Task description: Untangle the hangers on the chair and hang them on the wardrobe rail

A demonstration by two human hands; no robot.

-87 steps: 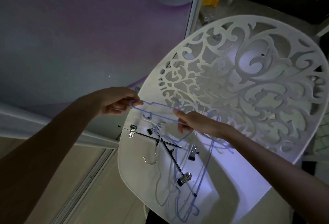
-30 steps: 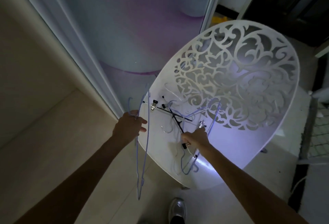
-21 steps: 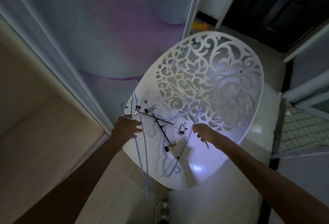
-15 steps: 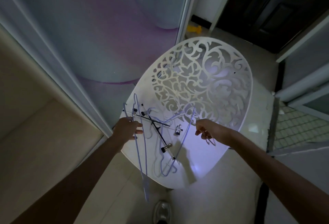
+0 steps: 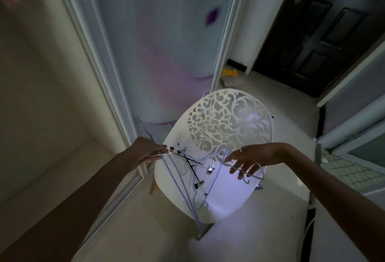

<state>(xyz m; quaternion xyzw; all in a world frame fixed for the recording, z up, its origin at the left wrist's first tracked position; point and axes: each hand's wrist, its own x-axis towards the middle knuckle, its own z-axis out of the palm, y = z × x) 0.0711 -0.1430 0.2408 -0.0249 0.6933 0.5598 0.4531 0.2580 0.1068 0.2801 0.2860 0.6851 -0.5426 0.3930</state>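
A white chair (image 5: 229,197) with a cut-out scroll back stands before me. On its seat lie crossed black clip hangers (image 5: 190,163) and a pale blue hanger (image 5: 213,180), still interlaced. My left hand (image 5: 149,151) grips another pale blue hanger (image 5: 179,182) at the seat's left edge; its long wires slope down past the seat's front. Over the right side of the seat, my right hand (image 5: 253,156) has its fingers spread and loosely curved round a white wire hanger (image 5: 251,175), which it holds clear of the seat.
A sliding wardrobe door (image 5: 166,53) with a purple pattern rises behind the chair, its pale frame (image 5: 98,64) to the left. Beige wardrobe interior (image 5: 41,105) fills the left. A dark panelled door (image 5: 325,32) is at back right, a yellow object (image 5: 229,72) on the floor.
My left hand has drawn a pale blue hanger out of the pile to the seat's left edge. My right hand has lifted a white hanger off the seat. My view has risen and pulled back.
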